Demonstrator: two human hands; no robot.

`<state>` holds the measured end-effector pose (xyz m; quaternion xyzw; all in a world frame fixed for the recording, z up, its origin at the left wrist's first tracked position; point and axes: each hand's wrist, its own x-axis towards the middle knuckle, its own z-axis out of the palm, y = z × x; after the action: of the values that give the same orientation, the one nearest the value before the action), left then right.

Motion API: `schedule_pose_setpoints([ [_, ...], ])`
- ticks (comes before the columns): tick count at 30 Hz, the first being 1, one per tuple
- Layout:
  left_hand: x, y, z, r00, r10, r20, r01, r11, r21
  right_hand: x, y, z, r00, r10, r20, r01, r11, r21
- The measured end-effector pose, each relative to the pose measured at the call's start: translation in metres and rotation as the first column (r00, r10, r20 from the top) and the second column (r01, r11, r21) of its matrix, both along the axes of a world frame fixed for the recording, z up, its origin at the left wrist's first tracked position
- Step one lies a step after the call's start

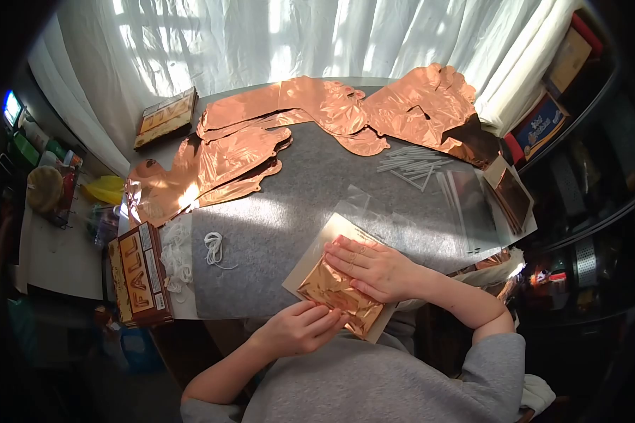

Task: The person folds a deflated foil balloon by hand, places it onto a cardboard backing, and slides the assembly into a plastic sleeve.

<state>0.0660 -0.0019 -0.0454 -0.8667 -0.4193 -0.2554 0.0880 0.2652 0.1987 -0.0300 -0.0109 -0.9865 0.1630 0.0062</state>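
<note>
A folded copper foil balloon (pixel 342 295) lies on a pale card (pixel 309 273) at the table's front edge, close to my body. My right hand (pixel 370 268) rests flat on its upper part, fingers stretched out together. With bent fingers, my left hand (pixel 305 328) pinches the near left edge of the foil. Just beyond the card is a clear plastic bag (pixel 363 201). Flat copper foil balloons lie in piles along the far side: one at the left (pixel 219 166), one in the middle (pixel 289 99) and one at the right (pixel 420 106).
Packs labelled FALL (pixel 140 278) stand at the left edge, another stack (pixel 166 118) far left. Near them are white string (pixel 215 248) and a tangled white heap (pixel 176 261). Clear straws (pixel 413 166), plastic sleeves (pixel 469 208) and brown-fronted cards (pixel 511 194) lie right. A curtain (pixel 261 42) hangs behind.
</note>
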Motion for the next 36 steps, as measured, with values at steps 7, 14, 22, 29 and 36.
schedule_pose_setpoints([
  [7,0.026,0.03,0.006,0.993,0.101,0.057,-0.097,0.993,-0.062,0.0,0.002,-0.006,0.997,0.035,-0.069,-0.031,0.998,0.05],
  [14,0.024,0.028,0.032,0.932,0.174,0.318,-0.058,0.937,-0.343,0.003,0.005,-0.007,0.982,0.139,-0.128,-0.137,0.99,0.024],
  [22,-0.012,0.047,0.008,0.364,0.66,0.658,-0.223,0.747,-0.626,0.002,0.003,-0.01,0.855,0.357,-0.376,-0.267,0.925,0.271],
  [29,-0.019,0.049,0.009,0.144,0.707,0.692,0.368,0.611,-0.701,0.007,0.001,0.0,0.646,0.345,-0.681,-0.006,0.894,0.447],
  [36,-0.024,0.031,0.016,0.066,0.392,0.917,0.028,0.918,-0.395,0.006,-0.008,0.022,0.365,-0.794,-0.486,-0.077,0.494,-0.866],
])
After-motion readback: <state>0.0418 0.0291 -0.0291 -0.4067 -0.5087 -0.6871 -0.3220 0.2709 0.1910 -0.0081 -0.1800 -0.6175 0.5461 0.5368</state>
